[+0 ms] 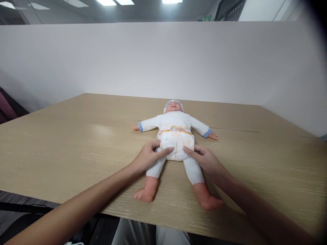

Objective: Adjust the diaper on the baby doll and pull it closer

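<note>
A white partition (163, 58) stood behind a wood-grained worktop (63, 153) as ceiling lights (106, 2) glowed above; a maroon-and-black object (7, 107), partly cut off, showed at far left.

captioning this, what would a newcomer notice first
The white-clothed baby doll with blue fabric cuffs, on its back on the tan wood-grain table, catches the eye first. Next come the bare left hand and bare right hand, each touching a side of its white, orange-patterned diaper.
</note>
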{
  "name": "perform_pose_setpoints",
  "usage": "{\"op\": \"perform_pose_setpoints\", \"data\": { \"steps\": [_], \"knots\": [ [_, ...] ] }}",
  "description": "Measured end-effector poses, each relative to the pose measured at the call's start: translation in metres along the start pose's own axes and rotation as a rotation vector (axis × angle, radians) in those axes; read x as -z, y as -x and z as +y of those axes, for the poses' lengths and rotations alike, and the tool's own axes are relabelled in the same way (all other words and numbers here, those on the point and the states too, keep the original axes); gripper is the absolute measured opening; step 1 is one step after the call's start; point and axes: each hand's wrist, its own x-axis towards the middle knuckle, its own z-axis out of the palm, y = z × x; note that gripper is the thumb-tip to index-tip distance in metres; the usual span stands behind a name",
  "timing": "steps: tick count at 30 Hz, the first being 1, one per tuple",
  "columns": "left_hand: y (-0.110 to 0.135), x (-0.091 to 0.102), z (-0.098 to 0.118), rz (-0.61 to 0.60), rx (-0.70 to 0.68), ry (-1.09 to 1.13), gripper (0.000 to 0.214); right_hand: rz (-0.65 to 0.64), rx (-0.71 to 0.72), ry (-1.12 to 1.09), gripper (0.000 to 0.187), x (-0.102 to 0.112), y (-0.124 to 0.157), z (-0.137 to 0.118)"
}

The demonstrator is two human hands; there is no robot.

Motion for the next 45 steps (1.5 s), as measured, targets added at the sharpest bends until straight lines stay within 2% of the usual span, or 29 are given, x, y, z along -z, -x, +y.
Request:
{"op": "perform_pose_setpoints", "data": {
  "steps": [6, 13, 20, 26, 30, 35, 40, 45],
  "knots": [
    [-0.002, -0.001, -0.005, 0.004, 0.004, 0.062, 0.043, 0.023, 0.033, 0.092, 0.049, 0.0, -0.001, 0.003],
    [-0.001, -0.002, -0.001, -0.031, 0.046, 0.168, 0.041, 0.027, 0.074, 0.075, 0.045, -0.007, 0.005, -0.004],
    [0.001, 0.0, 0.002, -0.006, 0.014, 0.035, 0.041, -0.008, 0.014, -0.016, 0.046, -0.005, 0.002, -0.002],
    [0.0, 0.002, 0.001, -0.009, -0.018, -0.059, 0.038, -0.027, 0.016, -0.046, 0.048, -0.005, 0.001, -0.002],
    [-0.001, 0.002, 0.0, -0.034, -0.038, -0.037, 0.035, 0.027, 0.008, -0.008, 0.048, -0.008, 0.003, -0.004],
    [-0.001, 0.001, -0.002, -0.068, -0.038, 0.04, 0.036, 0.012, 0.058, 0.016, 0.046, -0.01, 0.006, -0.005],
    [-0.002, 0.001, -0.004, -0.073, -0.012, 0.09, 0.036, 0.024, 0.111, 0.1, 0.051, -0.011, 0.007, -0.004],
    [-0.001, 0.001, -0.003, -0.079, 0.015, 0.118, 0.037, 0.022, 0.106, 0.066, 0.043, -0.011, 0.006, -0.001]
  ]
}}
